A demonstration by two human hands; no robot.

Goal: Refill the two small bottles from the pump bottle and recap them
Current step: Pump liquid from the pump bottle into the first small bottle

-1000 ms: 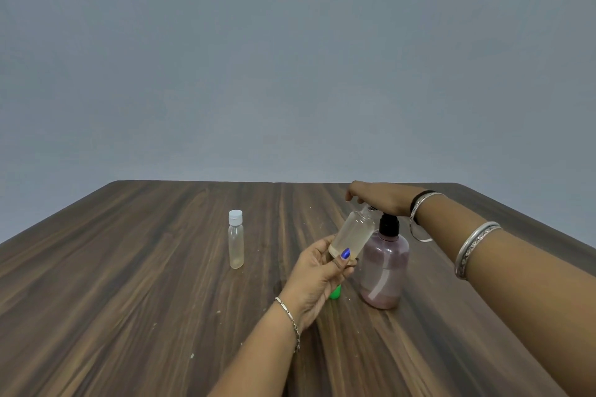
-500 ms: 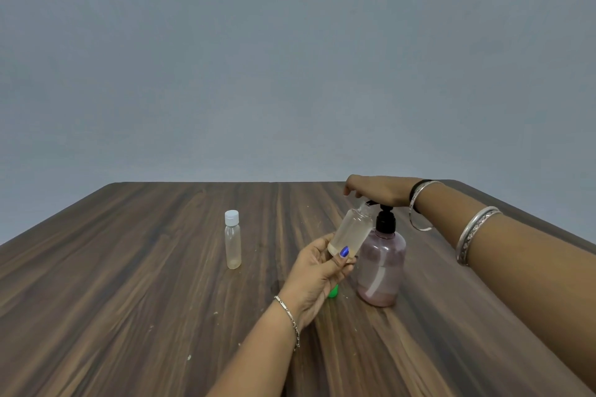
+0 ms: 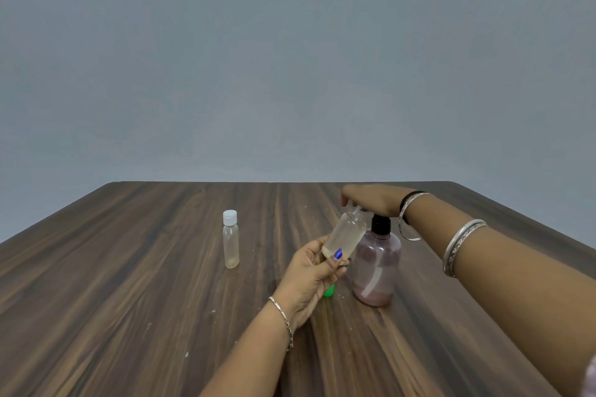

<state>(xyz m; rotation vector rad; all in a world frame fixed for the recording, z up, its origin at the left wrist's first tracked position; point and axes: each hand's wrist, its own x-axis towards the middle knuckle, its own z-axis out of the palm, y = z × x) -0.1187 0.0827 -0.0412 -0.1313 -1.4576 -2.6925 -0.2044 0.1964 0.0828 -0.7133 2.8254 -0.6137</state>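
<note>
Dark wood grain runs the length of the table (image 3: 129,316), which sits before a plain grey wall (image 3: 290,58). Near the middle right stands the pump bottle (image 3: 376,267), its clear body tinted pinkish-purple with a black collar and a tube showing inside. The right hand (image 3: 374,201) lies flat on top of the pump head, palm down, fingers stretched forward and pressing on it; silver bangles (image 3: 461,245) ring that forearm and a looser one hangs at the wrist.

The left hand (image 3: 312,277) grips an uncapped small bottle (image 3: 345,237), fingers and thumb wrapped round its lower end, a blue-painted thumbnail across the front. This bottle is tilted, its open neck leaning up and to the right until it meets the pump's spout under the right hand's fingertips. Pale, nearly clear liquid shows inside it. A thin chain bracelet (image 3: 283,319) circles the left wrist.

A green cap (image 3: 329,292) peeks out on the table just behind the left hand, beside the pump bottle's base.

Well to the left, the second small bottle (image 3: 231,238) stands upright alone, its white cap on and a little pale liquid at the bottom.
</note>
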